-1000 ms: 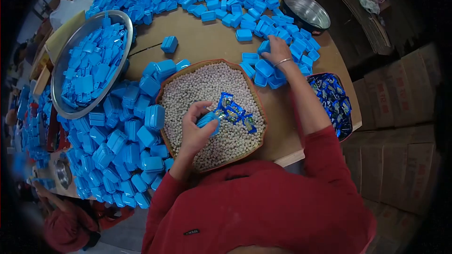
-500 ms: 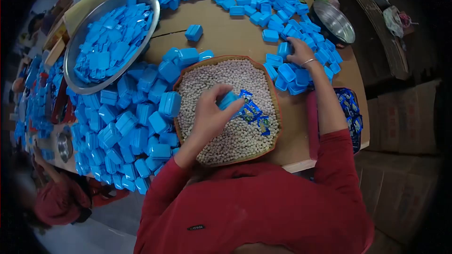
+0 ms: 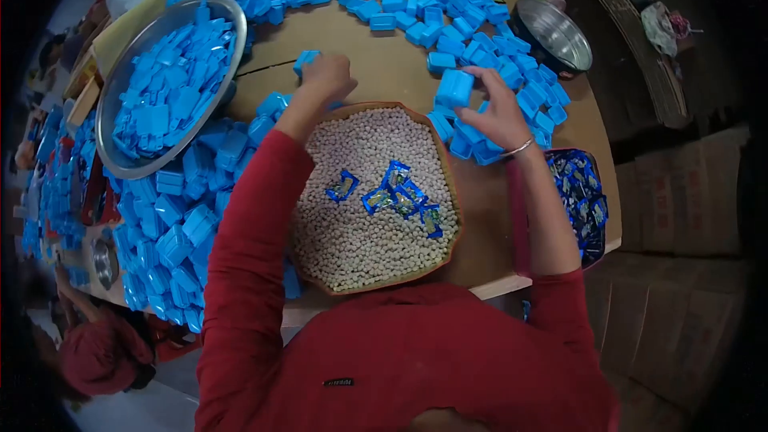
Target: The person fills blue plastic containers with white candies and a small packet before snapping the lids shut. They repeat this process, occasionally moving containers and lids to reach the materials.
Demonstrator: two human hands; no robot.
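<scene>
My right hand (image 3: 500, 112) grips a light-blue plastic box (image 3: 454, 89) between thumb and fingers, raised over more blue boxes at the right. Past the tray's far left corner, my left hand (image 3: 326, 80) is closed with its knuckles up; what is under its fingers is hidden. It partly overlaps another blue box (image 3: 306, 62) standing on the table. In front of my chest sits a wide tray (image 3: 458, 216) filled with small pale round pieces (image 3: 360, 232). Several shiny blue sachets (image 3: 404, 196) lie on top of them.
A metal basin (image 3: 234, 40) of flat blue pieces tilts at the left, above a heap of blue boxes (image 3: 180, 224). Blue parts line the table's back. A pink-edged bin (image 3: 524, 216) of dark-blue sachets and a steel bowl (image 3: 560, 36) are right. Another person (image 3: 104, 352) is lower left.
My left hand has moved from above the tray to the far left, where it held something blue before. My right hand has lifted a blue box from the group. More sachets now show.
</scene>
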